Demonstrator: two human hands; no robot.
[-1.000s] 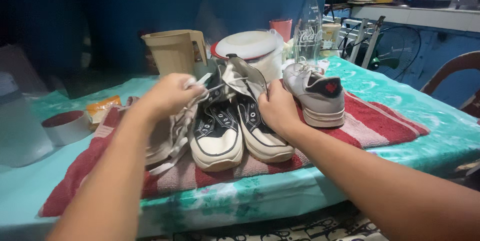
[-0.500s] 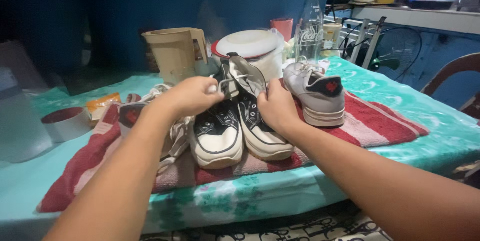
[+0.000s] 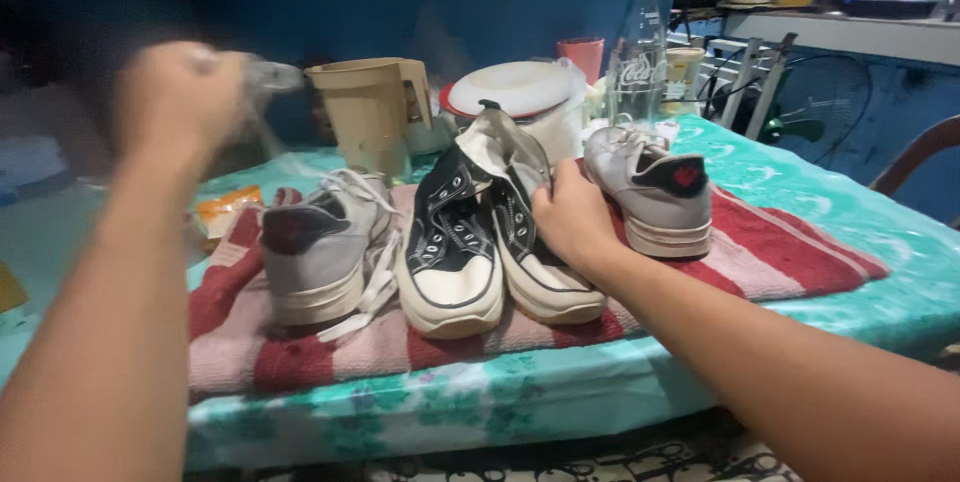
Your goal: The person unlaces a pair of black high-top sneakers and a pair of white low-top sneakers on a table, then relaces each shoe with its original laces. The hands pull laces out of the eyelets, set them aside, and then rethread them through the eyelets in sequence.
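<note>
Head view. Left hand (image 3: pixel 175 92) is raised high at the left, arm running up from the lower-left corner; it is motion-blurred, curled into a loose fist, and a pale blurred strand trails from it toward the shoes. Whether the fingers pinch that strand cannot be told.

Right hand (image 3: pixel 572 222) reaches in from the lower right, forearm on a diagonal, fingers closed on the upper of the right black-and-white canvas shoe (image 3: pixel 530 242), thumb side toward the tongue.

That shoe lies on a red-and-white striped towel (image 3: pixel 780 242) on the tabletop (image 3: pixel 880 212). Its long axis runs front to back, toe cap toward the viewer and slightly right, tongue pulled up and open at the far end.

Its mate (image 3: pixel 450 252) sits touching on the left, toe toward the viewer. A grey sneaker (image 3: pixel 320 252) is just left of that, heel toward the viewer, loose laces spilling beside it. A second grey sneaker (image 3: pixel 650 182) is to the right, heel with a red heart patch facing near.

Behind: beige pitcher (image 3: pixel 365 112), glass bottle (image 3: pixel 640 52).
</note>
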